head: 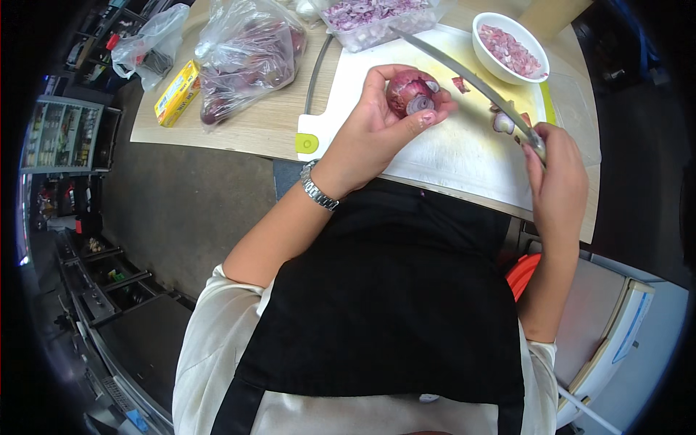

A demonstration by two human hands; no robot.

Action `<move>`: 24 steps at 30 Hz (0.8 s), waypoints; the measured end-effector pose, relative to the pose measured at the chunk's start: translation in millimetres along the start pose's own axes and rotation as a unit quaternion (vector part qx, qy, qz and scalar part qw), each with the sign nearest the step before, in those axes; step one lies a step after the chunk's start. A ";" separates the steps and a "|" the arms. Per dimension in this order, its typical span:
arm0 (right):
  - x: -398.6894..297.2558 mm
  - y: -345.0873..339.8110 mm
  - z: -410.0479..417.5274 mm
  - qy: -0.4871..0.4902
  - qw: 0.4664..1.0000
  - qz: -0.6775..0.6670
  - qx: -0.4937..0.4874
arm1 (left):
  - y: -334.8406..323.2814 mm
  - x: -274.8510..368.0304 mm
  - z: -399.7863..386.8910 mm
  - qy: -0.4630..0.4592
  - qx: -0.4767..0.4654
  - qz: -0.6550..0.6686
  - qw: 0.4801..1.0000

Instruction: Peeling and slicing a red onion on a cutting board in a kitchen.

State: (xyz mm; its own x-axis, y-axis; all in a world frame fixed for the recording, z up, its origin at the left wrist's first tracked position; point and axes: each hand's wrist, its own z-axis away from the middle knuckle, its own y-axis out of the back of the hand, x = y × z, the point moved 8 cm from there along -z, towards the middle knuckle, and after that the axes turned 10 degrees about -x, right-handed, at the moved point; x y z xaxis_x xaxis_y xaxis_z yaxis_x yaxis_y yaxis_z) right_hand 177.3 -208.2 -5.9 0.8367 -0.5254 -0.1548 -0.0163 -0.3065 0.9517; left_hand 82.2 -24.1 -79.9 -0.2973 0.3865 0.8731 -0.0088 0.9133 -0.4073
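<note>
A red onion (pixel 409 92) with one end cut off, showing its rings, rests in my left hand (pixel 383 122), held above a white plastic cutting board (pixel 435 157). My right hand (pixel 560 168) grips a kitchen knife (pixel 467 76) by its handle, the blade pointing up and left across the board. Under the blade lie a cut onion end (pixel 503 123) and bits of skin (pixel 460 84). A white bowl (pixel 481 51) of finely chopped onion stands at the board's upper right. Behind the board, a clear plastic container (pixel 370 41) holds more chopped red onion.
To the left on the wooden table (pixel 234 128) are a clear plastic bag of red onions (pixel 250 65), a yellow box (pixel 178 93) and another plastic bag (pixel 155 49). A clear lid (pixel 576 119) lies right of the board, near the table's edge. An orange-red object (pixel 523 274) is below.
</note>
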 end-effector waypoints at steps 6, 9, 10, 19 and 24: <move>-24.4 -4.0 13.6 0.022 1.000 -0.006 0.007 | 10.6 -6.5 4.3 0.035 0.064 -0.074 0.995; -40.2 -14.1 15.8 0.052 0.998 -0.021 0.000 | 6.3 -4.0 1.3 0.015 -0.004 -0.059 0.998; -45.1 -16.4 15.8 0.067 0.998 -0.017 0.001 | 5.5 -2.4 1.7 0.001 0.006 -0.106 0.994; -51.2 -22.0 14.2 0.070 0.997 -0.014 0.024 | 3.0 1.9 1.1 -0.018 0.010 -0.132 0.991; -50.0 -24.9 13.0 0.056 0.998 -0.005 0.019 | 0.3 2.1 2.3 -0.007 0.003 -0.125 0.992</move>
State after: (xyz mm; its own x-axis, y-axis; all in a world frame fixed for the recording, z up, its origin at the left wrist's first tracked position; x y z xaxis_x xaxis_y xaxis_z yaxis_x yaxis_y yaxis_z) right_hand 128.8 -184.7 -25.3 0.8928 -0.4306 -0.1324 -0.0258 -0.3422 0.9393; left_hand 79.3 -23.3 -78.7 -0.2981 0.1463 0.9433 -0.0902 0.9794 -0.1804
